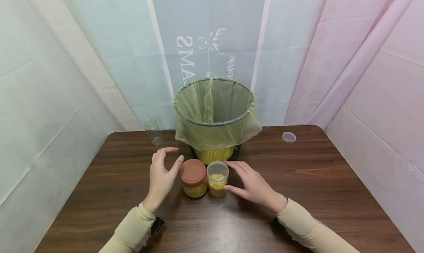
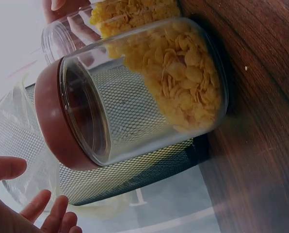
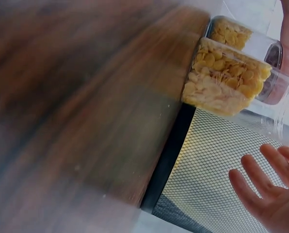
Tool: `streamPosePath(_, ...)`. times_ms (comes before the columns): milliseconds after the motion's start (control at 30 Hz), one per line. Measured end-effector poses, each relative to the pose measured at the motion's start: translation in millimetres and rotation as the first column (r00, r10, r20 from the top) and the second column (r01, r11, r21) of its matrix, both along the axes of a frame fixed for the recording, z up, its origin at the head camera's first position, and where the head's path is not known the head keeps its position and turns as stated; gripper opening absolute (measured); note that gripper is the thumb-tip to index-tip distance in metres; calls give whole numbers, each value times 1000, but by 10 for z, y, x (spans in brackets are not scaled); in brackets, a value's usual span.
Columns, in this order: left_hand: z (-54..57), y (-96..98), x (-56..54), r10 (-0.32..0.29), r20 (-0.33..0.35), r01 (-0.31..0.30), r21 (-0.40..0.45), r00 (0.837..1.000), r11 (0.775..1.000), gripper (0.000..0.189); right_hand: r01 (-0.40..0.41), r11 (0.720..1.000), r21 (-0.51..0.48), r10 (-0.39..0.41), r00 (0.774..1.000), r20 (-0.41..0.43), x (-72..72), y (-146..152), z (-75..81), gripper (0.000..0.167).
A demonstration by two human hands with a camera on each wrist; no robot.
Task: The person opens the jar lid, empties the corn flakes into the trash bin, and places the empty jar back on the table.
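Observation:
Two clear jars of yellow flakes stand side by side before the bin. The left jar [image 1: 193, 175] wears a reddish-brown lid [image 2: 69, 119], and its flakes [image 2: 176, 73] fill part of it. An open-topped narrower jar [image 1: 217, 181] is on the right, also partly filled with flakes [image 3: 227, 77]. My left hand [image 1: 162, 174] is spread beside the lidded jar, thumb near the lid, holding nothing. Close to the open jar's right side is my right hand [image 1: 253, 183], fingers extended; whether its fingertips touch the jar I cannot tell.
Behind the jars stands a mesh bin [image 1: 215, 155] with a yellowish liner [image 1: 212, 135] over its rim. An uncovered clear jar [image 1: 153, 131] is at the back left of the wooden table [image 1: 116, 194]. A clear round lid [image 1: 289, 137] lies at the back right.

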State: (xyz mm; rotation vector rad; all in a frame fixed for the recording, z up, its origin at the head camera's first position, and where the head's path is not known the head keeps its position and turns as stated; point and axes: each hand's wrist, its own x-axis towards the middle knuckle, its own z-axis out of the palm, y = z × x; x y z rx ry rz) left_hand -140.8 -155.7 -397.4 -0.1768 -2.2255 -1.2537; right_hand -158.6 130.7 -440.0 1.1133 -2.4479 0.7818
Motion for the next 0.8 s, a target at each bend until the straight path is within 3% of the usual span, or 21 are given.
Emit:
streamPosePath(467, -29, 30, -17, -12, -11, 12, -9, 1000, 1000, 29, 57, 997, -52, -59, 997, -46, -4, -154, 2, 78)
streamPosePath(800, -33, 51, -1, -16, -12, 16, -2, 1000, 1000, 26, 33, 993, -110, -31, 999, 21, -26, -209, 7, 72)
